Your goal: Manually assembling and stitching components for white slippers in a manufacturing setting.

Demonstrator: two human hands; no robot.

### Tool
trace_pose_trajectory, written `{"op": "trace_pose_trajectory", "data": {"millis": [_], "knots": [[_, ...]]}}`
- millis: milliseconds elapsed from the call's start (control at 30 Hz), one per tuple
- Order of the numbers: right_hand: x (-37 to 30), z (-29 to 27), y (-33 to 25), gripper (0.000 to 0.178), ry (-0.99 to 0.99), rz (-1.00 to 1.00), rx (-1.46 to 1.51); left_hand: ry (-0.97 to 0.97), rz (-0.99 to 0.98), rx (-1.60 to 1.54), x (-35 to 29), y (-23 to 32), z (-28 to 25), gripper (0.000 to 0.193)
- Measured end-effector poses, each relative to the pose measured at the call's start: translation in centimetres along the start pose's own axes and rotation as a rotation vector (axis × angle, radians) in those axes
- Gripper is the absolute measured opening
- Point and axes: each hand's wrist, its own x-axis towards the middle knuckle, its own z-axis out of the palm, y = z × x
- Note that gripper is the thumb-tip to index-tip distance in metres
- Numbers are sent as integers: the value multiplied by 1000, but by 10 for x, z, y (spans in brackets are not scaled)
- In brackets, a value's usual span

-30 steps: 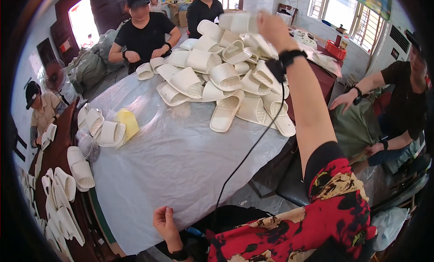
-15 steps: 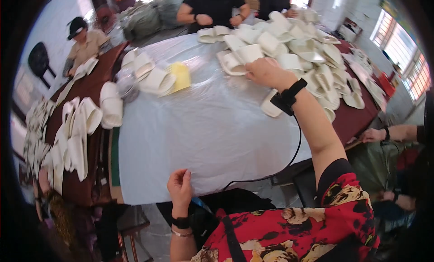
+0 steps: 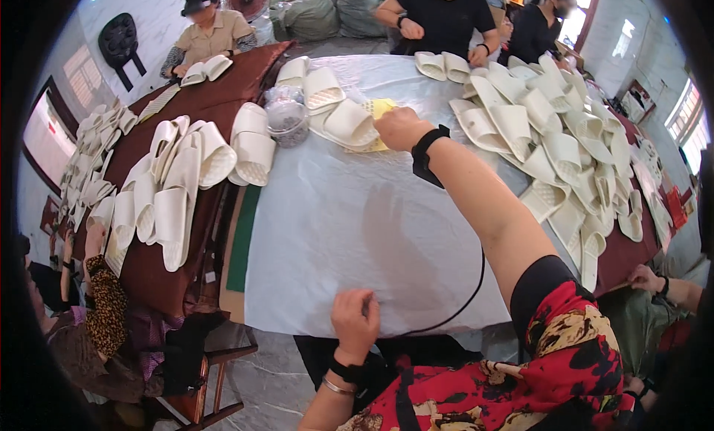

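Yellow sheet (image 3: 384,106) lies on the plastic-covered bench (image 3: 312,237), just beside a cream slipper (image 3: 349,124); whether they touch cannot be told. Expected handling: light, thin and flexible, easily creased. Recommended hold: pinch one free edge, clear of the slipper. Right grip (image 3: 403,130): at the sheet, fingers curled; fingertips hidden, so hold cannot be determined. Left grip (image 3: 355,321): half open, nothing visible in it, at the bench's near edge.

Work area: a slipper workshop, indicated by cream slide slippers (image 3: 563,152) heaped on a plastic-covered worktable (image 3: 312,260), several workers (image 3: 440,18) stationed around, and bulging sacks (image 3: 311,16) behind.
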Motion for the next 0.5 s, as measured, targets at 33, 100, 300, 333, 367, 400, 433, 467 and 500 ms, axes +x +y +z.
{"op": "trace_pose_trajectory", "data": {"millis": [33, 100, 300, 333, 367, 400, 433, 467, 500], "knots": [[9, 2, -4, 23, 18, -1, -44, 11, -8, 8, 1, 0, -4, 14], [26, -2, -22, 22, 37, -36, -87, 5, -62, -39, -1, -1, -5, 14], [58, -63, -129, 27, 326, -394, 20, 9, -62, -76, 0, -3, -12, 13], [60, -73, -152, 36, 481, -510, 54, 23, -71, -68, 1, -2, -13, 13], [61, -81, -179, 47, 637, -629, 99, 13, -72, -94, 1, -2, -15, 13], [61, -91, -207, 57, 647, -712, 119, 1, -71, -122, 0, -3, -16, 13], [63, -93, -231, 60, 709, -775, 48, 9, -74, -118, 1, -2, -15, 13], [70, -84, -253, 59, 845, -856, 8, 14, -59, -122, 2, -2, -13, 13], [64, -90, -271, 60, 852, -922, 11, 17, -45, -125, 1, -2, -14, 13]]}}
